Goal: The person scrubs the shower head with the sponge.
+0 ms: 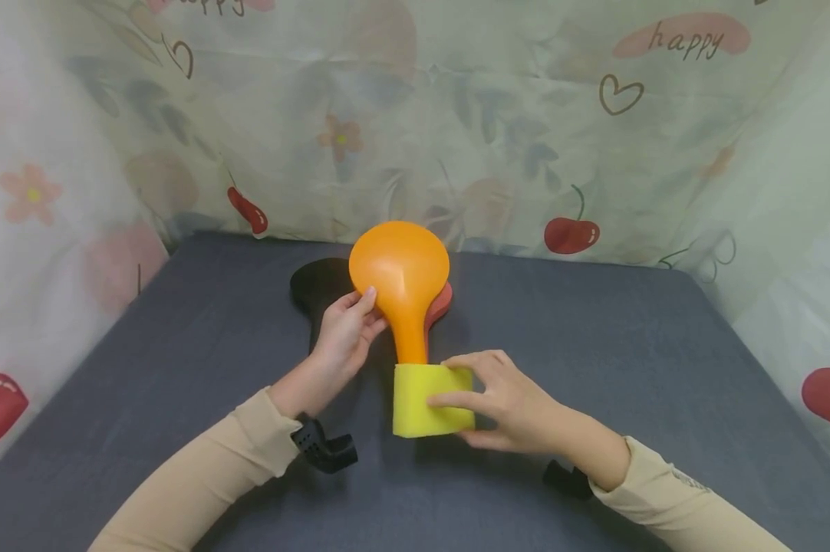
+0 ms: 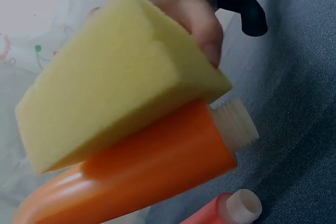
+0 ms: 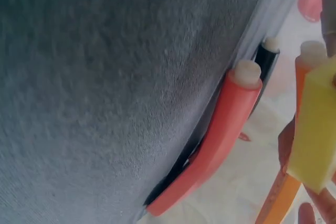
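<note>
An orange shower head [image 1: 399, 264] is held up above the table, its round head at the top and its handle pointing down. My left hand [image 1: 346, 330] grips it where the head narrows, thumb on the near face. A yellow sponge block [image 1: 415, 402] is pinched in my right hand [image 1: 508, 402], thumb and fingers spread over its side. The sponge lies along the handle, and in the head view it covers the handle's lower part. From the left wrist, the pale threaded end [image 2: 236, 124] of the handle shows past the sponge.
Behind the orange one, a black shower head [image 1: 316, 282] and a red shower head [image 1: 441, 300] lie on the dark grey cloth-covered table [image 1: 594, 330]. A printed curtain [image 1: 456, 115] hangs at the back and both sides.
</note>
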A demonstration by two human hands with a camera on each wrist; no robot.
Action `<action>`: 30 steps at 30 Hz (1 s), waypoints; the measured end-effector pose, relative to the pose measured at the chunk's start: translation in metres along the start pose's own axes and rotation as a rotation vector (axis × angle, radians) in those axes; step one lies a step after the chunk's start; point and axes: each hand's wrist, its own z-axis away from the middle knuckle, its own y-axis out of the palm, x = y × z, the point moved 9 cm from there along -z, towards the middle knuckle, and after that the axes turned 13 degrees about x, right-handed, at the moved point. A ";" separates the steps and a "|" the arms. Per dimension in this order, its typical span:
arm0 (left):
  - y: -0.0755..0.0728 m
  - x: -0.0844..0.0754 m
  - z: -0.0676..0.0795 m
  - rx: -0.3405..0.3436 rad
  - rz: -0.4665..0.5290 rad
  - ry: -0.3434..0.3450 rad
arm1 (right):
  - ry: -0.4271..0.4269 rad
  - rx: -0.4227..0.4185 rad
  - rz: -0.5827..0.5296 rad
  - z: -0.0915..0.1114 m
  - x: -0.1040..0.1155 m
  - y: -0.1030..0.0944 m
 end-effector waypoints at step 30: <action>-0.002 -0.001 0.000 0.005 0.022 -0.005 | -0.030 0.028 -0.066 0.003 0.008 0.002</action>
